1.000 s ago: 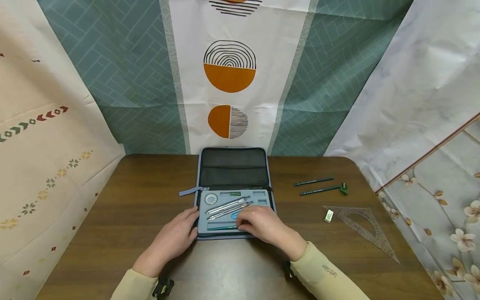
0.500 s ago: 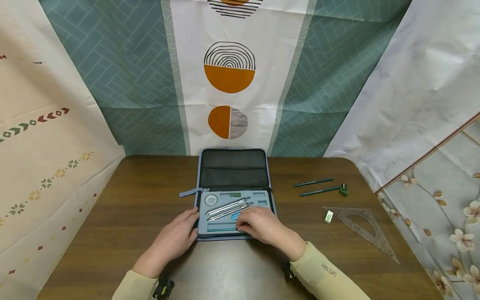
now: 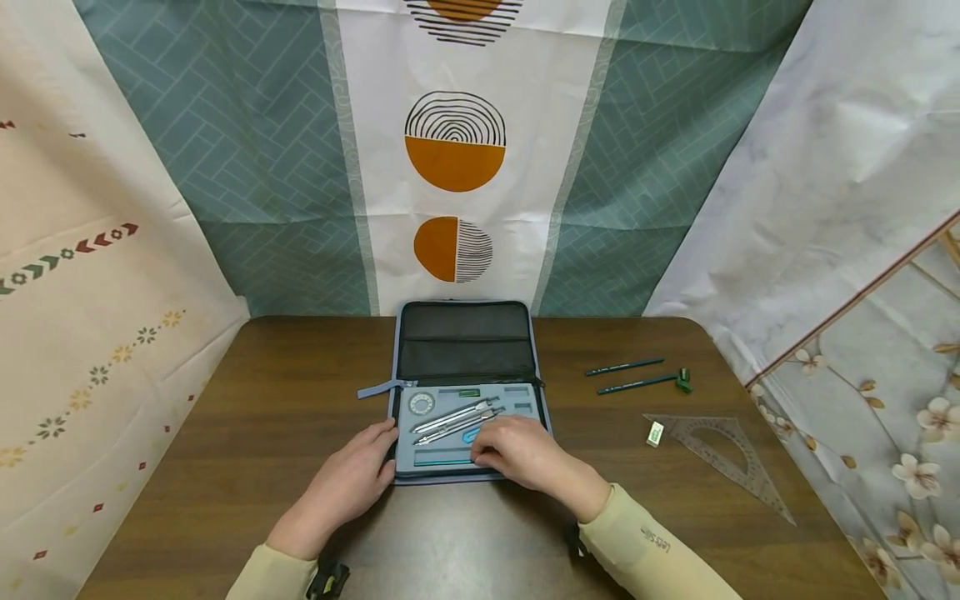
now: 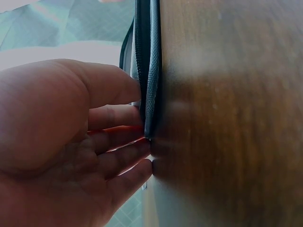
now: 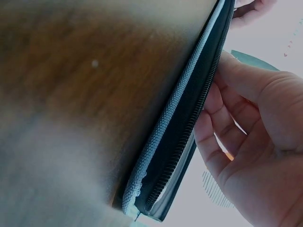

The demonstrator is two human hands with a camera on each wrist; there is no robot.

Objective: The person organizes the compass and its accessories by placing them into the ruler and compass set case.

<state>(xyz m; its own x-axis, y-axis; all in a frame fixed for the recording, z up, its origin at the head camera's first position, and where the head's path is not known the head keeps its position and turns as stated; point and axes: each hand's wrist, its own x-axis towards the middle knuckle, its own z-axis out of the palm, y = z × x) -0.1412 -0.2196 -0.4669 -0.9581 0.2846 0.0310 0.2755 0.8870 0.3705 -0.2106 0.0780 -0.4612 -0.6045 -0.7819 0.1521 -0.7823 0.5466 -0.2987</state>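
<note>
An open zip case [image 3: 465,340] lies on the table, its blue-grey tray [image 3: 525,408] facing up. My left hand [image 3: 360,467] rests against the case's left side near the front corner; in the left wrist view its fingers [image 4: 125,149] touch the zipped edge. My right hand [image 3: 517,450] bends over the tray's front right, with curled fingers pinching the right end of a green pencil [image 3: 441,462] that lies in the front slot. That end is hidden under the fingers. Behind it are two silver compasses [image 3: 453,414], a blue piece [image 3: 470,435] and a round white dial [image 3: 422,403].
On the right of the wooden table [image 3: 300,375] lie two dark green pencils [image 3: 636,384], a green sharpener [image 3: 683,381], a white eraser [image 3: 655,434] and a clear set square [image 3: 731,454]. A small green item [image 3: 469,392] sits in the tray. Patterned cloth hangs behind.
The green pencil, slightly tilted at first, has settled lower into its front slot. Both hands have stayed nearly still, and the head view has shifted slightly.
</note>
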